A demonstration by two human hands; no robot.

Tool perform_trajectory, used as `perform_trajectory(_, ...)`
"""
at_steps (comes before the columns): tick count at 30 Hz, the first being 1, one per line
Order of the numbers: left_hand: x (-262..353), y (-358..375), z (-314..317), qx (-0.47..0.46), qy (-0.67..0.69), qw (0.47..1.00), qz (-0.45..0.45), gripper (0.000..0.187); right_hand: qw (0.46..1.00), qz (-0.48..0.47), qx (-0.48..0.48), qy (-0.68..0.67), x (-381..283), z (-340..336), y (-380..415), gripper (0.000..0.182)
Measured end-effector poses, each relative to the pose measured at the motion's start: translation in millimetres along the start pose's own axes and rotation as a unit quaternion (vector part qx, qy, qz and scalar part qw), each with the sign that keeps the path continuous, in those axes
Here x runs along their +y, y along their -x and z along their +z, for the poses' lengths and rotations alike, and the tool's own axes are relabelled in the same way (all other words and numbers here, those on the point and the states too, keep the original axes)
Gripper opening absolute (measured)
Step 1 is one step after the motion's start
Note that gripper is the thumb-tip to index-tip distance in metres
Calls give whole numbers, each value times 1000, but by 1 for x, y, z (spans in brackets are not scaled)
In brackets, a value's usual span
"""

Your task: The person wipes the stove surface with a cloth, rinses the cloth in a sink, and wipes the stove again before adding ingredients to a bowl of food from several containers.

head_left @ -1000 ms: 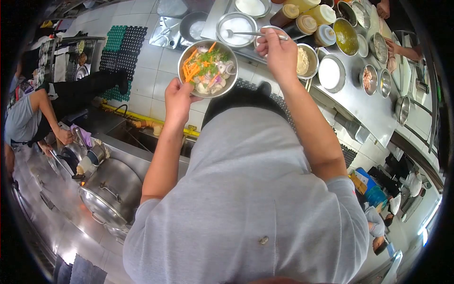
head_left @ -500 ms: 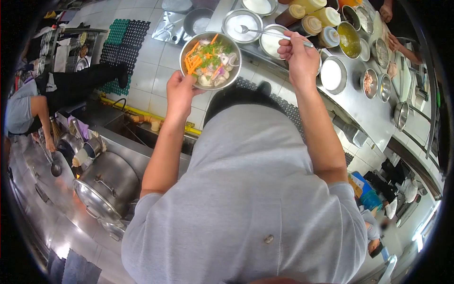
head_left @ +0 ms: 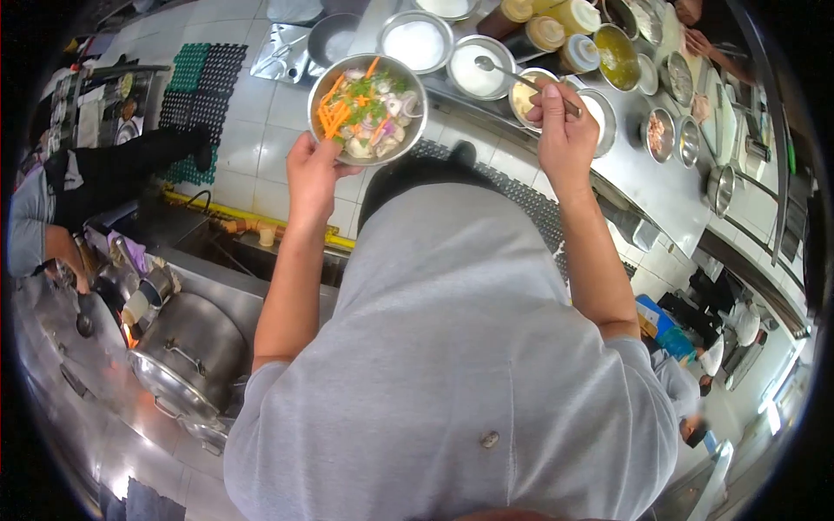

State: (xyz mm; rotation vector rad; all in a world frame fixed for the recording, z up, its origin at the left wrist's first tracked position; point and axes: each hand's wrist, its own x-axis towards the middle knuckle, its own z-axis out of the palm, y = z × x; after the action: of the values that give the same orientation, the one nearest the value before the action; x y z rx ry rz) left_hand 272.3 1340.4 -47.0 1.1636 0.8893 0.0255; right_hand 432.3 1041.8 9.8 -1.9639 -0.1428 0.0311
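Note:
My left hand (head_left: 314,174) grips the near left rim of a metal bowl (head_left: 368,109), its thumb over the edge. Inside the bowl lie orange strips, chopped greens, purple onion rings and pale pieces. My right hand (head_left: 566,130) is closed on the handle of a metal spoon (head_left: 522,80). The spoon's head is over a bowl of white powder (head_left: 478,68) on the steel counter. Under and beside my right hand are a bowl with pale yellow contents (head_left: 524,97) and another bowl of white contents (head_left: 596,111), partly hidden by the hand.
Squeeze bottles (head_left: 546,33) and a bowl of yellow-green liquid (head_left: 616,57) stand farther back on the counter (head_left: 643,187). At left, a person (head_left: 33,208) works near a flame and a large pot (head_left: 195,339). Another person's hands show at top right.
The spoon's head has shifted from one white-filled bowl to over the neighbouring one on its right. The view has shifted, and the bowl in my left hand appears slightly farther left.

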Motion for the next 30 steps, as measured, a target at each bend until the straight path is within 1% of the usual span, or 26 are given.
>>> perform_trajectory(1,0,0,0,0,-4,1000,-9,20,1000,4,4,-7,6,-2,0,33)
perform_trajectory(2,-1,0,1,-5,-3,1000,-10,20,1000,4,7,-3,11,-3,0,33)
perform_trajectory(5,2,1,3,-4,-8,1000,-7,19,997,60,-2,-48,19,2,-1,33)
perform_trajectory(10,9,3,6,-11,-9,1000,-3,18,993,95,0,-74,44,12,-9,36)
perform_trajectory(12,9,4,8,-12,-11,1000,-2,18,973,176,11,-148,45,10,-10,36)
perform_trajectory(13,10,4,9,-13,-10,1000,1,18,973,178,11,-149,47,9,-11,36)
perform_trajectory(15,10,6,11,-14,-9,1000,4,17,951,233,33,-201,52,2,-11,34)
perform_trajectory(16,11,7,12,-12,-10,1000,2,17,950,234,33,-202,53,0,-10,34)
perform_trajectory(18,12,9,14,-11,-11,1000,1,16,937,243,45,-246,55,-7,-9,33)
perform_trajectory(25,5,7,14,-23,-31,999,4,19,937,232,58,-254,46,-24,-5,34)
perform_trajectory(28,8,11,19,-22,-36,999,7,17,933,218,55,-279,30,-25,0,34)
perform_trajectory(30,9,11,20,-23,-38,999,9,16,941,197,40,-272,9,-26,4,34)
